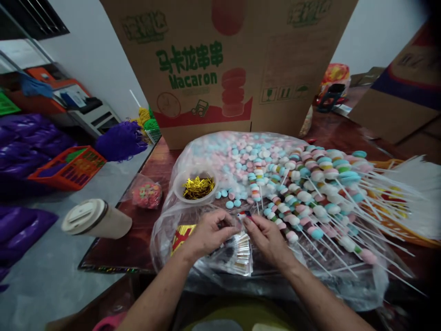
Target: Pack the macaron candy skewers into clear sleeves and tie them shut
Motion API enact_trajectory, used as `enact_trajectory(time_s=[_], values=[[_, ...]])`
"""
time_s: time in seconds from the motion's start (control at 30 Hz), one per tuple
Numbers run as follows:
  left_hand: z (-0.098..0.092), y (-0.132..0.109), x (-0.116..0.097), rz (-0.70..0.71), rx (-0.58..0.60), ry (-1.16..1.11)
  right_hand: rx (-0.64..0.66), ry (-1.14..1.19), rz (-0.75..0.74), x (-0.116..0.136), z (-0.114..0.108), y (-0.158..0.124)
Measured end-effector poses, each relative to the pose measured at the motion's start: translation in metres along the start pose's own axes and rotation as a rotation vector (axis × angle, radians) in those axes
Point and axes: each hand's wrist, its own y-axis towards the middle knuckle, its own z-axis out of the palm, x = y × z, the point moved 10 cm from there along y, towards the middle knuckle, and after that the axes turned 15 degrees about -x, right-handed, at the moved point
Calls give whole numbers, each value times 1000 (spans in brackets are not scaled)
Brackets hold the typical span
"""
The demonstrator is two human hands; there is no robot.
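Note:
My left hand [210,232] and my right hand [267,236] meet at the near edge of a large clear plastic bag [165,230], fingers pinched together over a stack of small clear wrappers [237,255]. Between the fingertips sits a small red and white piece [243,215] that I cannot make out. Beyond my right hand lie several candy skewers [310,202] of pastel discs on white sticks. Loose pink, blue and white candy discs [241,156] cover the bag behind them. A clear cup of gold twist ties [198,186] stands just past my left hand.
A big "Macaron" cardboard box [206,69] stands upright behind the bag. A lidded paper cup [94,219] lies at the left table edge beside a small bag of sweets [147,194]. An orange basket [69,168] and purple bags [120,140] sit left; white sticks [413,184] fan out right.

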Motion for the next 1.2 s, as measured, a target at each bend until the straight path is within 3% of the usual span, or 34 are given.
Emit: enact_trajectory(time_s=[0.13, 0.23, 0.3, 0.37, 0.47, 0.57, 0.7, 0.8, 0.87, 0.97, 1.03, 1.1, 1.2], values=[[-7, -10, 9, 30, -120, 34, 30, 56, 78, -9, 3, 14], [-9, -15, 9, 82, -67, 90, 192, 221, 151, -3, 18, 22], [-10, -16, 10, 95, -20, 121, 235, 266, 173, 3, 25, 22], [-12, -16, 14, 72, -18, 112, 130, 195, 125, 5, 21, 23], [-17, -14, 24, 9, -108, 56, -70, 117, 95, 0, 12, 19], [-17, -15, 29, 18, -173, 36, -105, 139, 186, -15, 14, 15], [-20, -18, 26, 117, -202, 74, 3, 198, 259, -16, 22, 17], [-20, -20, 23, 171, -149, 135, 159, 243, 236, -2, 35, 16], [-17, -22, 22, 209, -112, 191, 149, 156, 142, 5, 32, 18], [-22, -23, 24, 223, -158, 262, -112, -207, -31, 5, 2, 31], [-33, -24, 27, 201, -232, 246, -243, -405, -59, -5, -18, 39], [-44, -26, 25, 214, -290, 192, -270, -507, -44, -19, -28, 47], [-53, -30, 11, 331, -286, 168, -235, -633, -40, -35, -28, 54]])
